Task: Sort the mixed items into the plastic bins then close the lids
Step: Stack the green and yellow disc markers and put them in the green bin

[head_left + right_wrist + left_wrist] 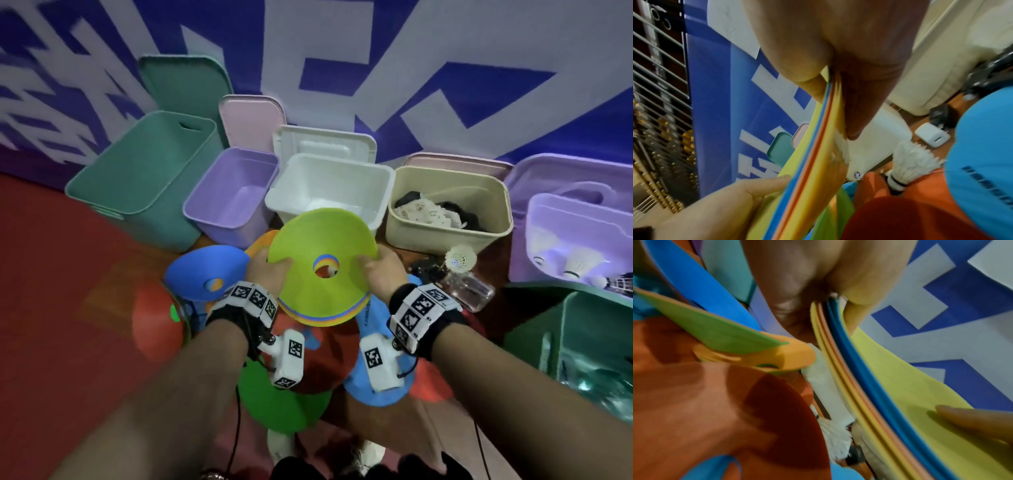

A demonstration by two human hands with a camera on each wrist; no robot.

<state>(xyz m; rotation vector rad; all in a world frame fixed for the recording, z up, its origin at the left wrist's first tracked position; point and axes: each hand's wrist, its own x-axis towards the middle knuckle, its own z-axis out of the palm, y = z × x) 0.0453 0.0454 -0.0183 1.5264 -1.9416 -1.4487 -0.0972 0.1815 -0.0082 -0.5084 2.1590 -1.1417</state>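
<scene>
Both grips pinching one stack of disc cones (322, 274): left hand (265, 274) clamped on the near-left rim, thumb on the lime-green top disc and fingers (789, 293) curled beneath; right hand (383, 274) doing the same at the right rim, thumb on top and fingers (865, 91) under the layered edges. From the wrist views, rim bands of yellow, orange and blue packed tight between thumb and fingers.

Stack held in the air, just in front of the white bin (383, 192) and above the loose pile on the floor. Domed side up, centre hole facing up and toward the wearer, far edge tipped higher than the near edge. Round, so no real long axis; stacking axis running up through the hole, leaning slightly back.

Likely step: gathering cones and carrying them to a bin. Which bin is meant, not clear; white bin nearest, purple bin (191, 205) and teal bin (85, 192) to its left, all apparently open. Loose cones left below: blue cone (191, 270), red cone (154, 325), green cone (267, 404). Beige bin (445, 236) already holding cloth items; a shuttlecock (460, 258) lying beside it.

Next move probably calling for a level lift forward over a rim, both pinches kept even so the layers do not fan apart, then tilting if the stack proves wider than the opening.
</scene>
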